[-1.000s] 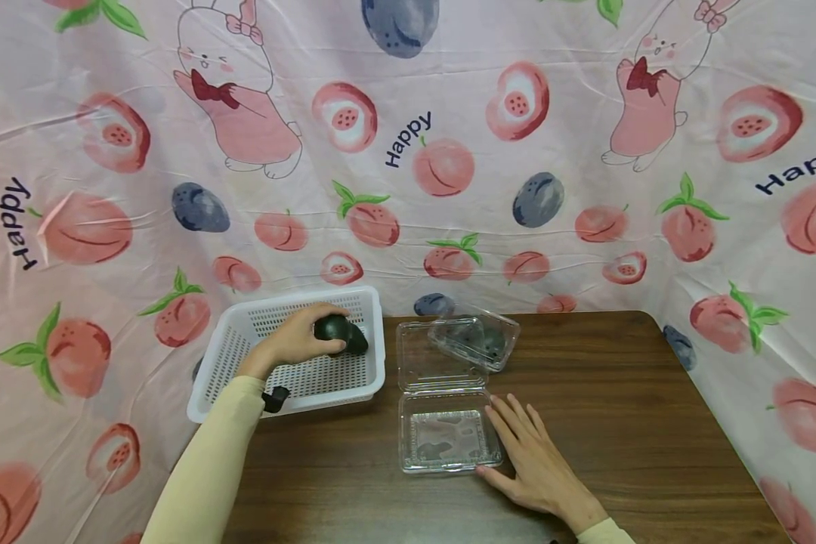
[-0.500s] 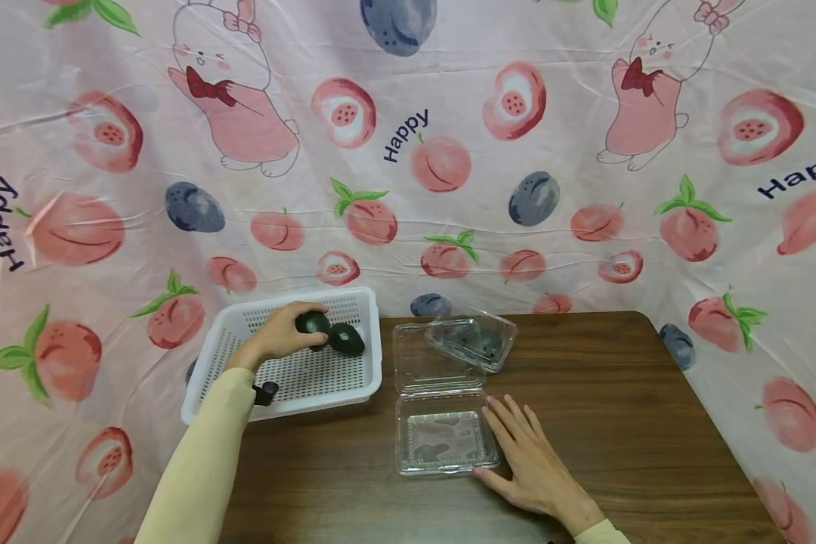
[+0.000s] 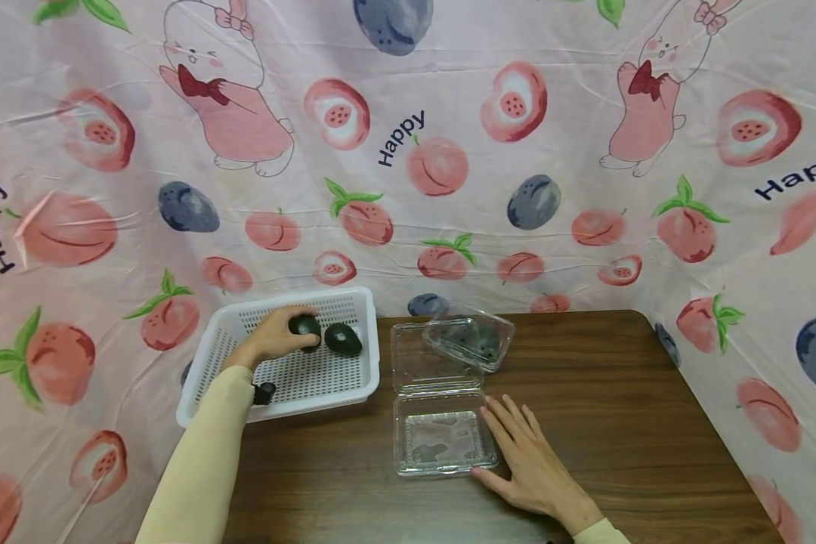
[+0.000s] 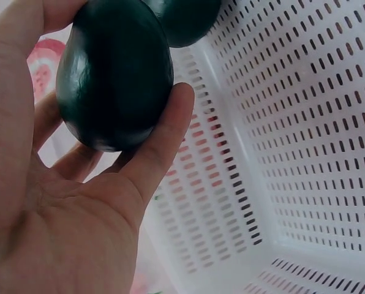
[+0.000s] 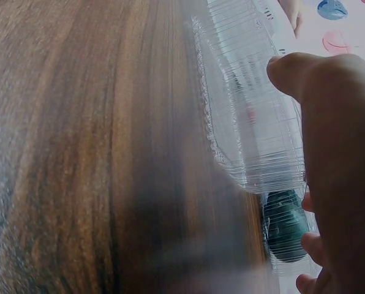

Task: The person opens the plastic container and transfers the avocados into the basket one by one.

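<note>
In the head view my left hand (image 3: 275, 335) grips a dark green avocado (image 3: 304, 332) over the white perforated basket (image 3: 374, 378). The left wrist view shows thumb and fingers around this smooth avocado (image 4: 115, 73). Just to its right lies a second avocado (image 3: 344, 340), apart from the held one. My right hand (image 3: 536, 462) is spread on the table, its thumb and fingertips touching the right side of a clear plastic clamshell box (image 3: 445, 442). The box lies with its lid (image 3: 435, 363) folded back, and no avocado shows in it.
Behind the lid, and partly overlapped by it, sits another clear box (image 3: 502, 344) with dark green contents, apparently closed. The brown wooden table (image 3: 619, 393) ends at a fruit-printed cloth (image 3: 442, 166) at the back and sides.
My left hand has moved left with the avocado, away from the second one, which now shows fully. The right hand stays at the box. The head view has shifted slightly.
</note>
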`<state>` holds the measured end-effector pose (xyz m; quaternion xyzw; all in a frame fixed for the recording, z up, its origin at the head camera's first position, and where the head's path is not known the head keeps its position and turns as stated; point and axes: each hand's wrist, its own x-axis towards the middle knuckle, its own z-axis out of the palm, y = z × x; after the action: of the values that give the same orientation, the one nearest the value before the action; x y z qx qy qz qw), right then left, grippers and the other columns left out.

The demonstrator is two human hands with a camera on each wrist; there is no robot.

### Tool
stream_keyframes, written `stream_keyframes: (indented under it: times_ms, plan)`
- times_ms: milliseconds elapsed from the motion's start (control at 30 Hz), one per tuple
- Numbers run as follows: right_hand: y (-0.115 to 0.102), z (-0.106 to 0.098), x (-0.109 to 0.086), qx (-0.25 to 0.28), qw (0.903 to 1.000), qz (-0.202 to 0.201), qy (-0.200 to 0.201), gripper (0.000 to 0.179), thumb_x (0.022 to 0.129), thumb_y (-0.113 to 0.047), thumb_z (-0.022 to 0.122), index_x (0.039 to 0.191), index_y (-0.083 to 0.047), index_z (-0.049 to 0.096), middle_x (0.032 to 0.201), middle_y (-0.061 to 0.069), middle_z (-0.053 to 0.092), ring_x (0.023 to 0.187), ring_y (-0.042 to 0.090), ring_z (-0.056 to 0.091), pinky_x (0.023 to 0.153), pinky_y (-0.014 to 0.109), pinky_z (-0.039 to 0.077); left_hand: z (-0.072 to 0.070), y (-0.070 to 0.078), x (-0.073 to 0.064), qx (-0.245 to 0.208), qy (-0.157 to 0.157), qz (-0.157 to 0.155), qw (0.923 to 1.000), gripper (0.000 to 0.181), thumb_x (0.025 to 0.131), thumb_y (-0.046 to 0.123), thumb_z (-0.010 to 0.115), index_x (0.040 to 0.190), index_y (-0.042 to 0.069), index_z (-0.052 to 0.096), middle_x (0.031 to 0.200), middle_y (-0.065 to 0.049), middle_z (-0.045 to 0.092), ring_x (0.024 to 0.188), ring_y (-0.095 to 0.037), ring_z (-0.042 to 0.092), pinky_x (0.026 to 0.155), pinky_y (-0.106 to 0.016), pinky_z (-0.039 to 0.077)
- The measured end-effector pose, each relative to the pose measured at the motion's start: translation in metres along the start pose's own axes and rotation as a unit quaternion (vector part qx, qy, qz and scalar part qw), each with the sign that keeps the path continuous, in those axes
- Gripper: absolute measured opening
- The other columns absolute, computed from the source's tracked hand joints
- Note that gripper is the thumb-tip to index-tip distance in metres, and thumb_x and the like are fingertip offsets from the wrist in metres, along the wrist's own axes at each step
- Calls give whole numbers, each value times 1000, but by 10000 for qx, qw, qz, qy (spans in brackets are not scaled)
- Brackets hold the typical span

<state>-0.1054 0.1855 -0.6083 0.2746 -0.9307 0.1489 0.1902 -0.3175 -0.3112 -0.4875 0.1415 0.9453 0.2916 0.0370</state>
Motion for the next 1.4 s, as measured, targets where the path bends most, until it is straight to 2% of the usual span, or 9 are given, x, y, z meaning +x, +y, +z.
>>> stream_keyframes:
  times_ms: [133, 333, 500, 633, 800, 1133, 1300, 1400]
  plan:
    - [0, 0, 0, -16, 10000, 8, 3, 99, 95, -63, 83, 166, -2, 52, 175, 20, 52, 160, 49, 49, 141, 27, -19, 2, -6, 3, -59, -52, -179, 9998, 65, 93, 30, 87, 152, 9, 69, 159, -27, 64, 141, -47, 61, 119, -68, 49]
    - [0, 0, 0, -57, 10000, 25, 12, 99, 95, -63, 83, 168, -4, 52, 176, 17, 51, 161, 47, 48, 146, 33, -8, 6, -17, 6, -224, -234, -339, 9989, 68, 94, 28, 88, 154, 5, 66, 163, -31, 58, 147, -50, 57, 123, -70, 48]
    - [1, 0, 1, -41, 10000, 10, -59, 99, 96, -64, 81, 168, -3, 51, 177, 18, 49, 161, 48, 47, 142, 28, -17, 10, -25, 11, -169, -415, -411, 9982, 71, 96, 30, 87, 157, 3, 63, 164, -32, 57, 151, -52, 53, 127, -73, 42]
    - [0, -1, 1, -43, 9999, 26, -98, 99, 96, -64, 81, 168, -3, 51, 177, 18, 49, 161, 49, 47, 141, 27, -19, 12, -32, 14, -128, -452, -395, 9981, 72, 95, 32, 90, 156, 4, 64, 163, -33, 57, 146, -51, 56, 122, -71, 47]
    - [-2, -1, 2, -51, 9999, 39, -94, 99, 95, -63, 83, 167, -3, 52, 176, 18, 50, 160, 49, 48, 140, 25, -21, 13, -33, 16, -112, -465, -388, 9981, 72, 94, 30, 92, 155, 4, 64, 163, -33, 56, 145, -52, 56, 121, -71, 48]
    - [-3, -1, 1, -41, 9998, 90, -153, 98, 97, -64, 80, 168, -3, 50, 177, 17, 50, 162, 48, 47, 141, 26, -19, 21, -34, 20, 42, -546, -265, 9981, 72, 93, 29, 92, 154, 1, 65, 163, -34, 56, 149, -55, 52, 125, -74, 43]
    - [-3, -1, 1, -33, 9999, 61, -147, 99, 97, -63, 81, 168, -2, 50, 176, 19, 50, 161, 50, 48, 141, 26, -20, 24, -32, 23, 83, -610, -313, 9976, 70, 94, 29, 90, 154, 1, 65, 160, -35, 57, 145, -54, 54, 124, -75, 44]
    - [-3, -1, 1, -56, 9999, 83, -137, 99, 96, -63, 82, 168, -3, 50, 177, 18, 49, 161, 49, 48, 143, 29, -15, 26, -32, 24, 107, -655, -373, 9971, 70, 95, 31, 89, 154, 2, 65, 161, -35, 56, 145, -54, 54, 124, -76, 44]
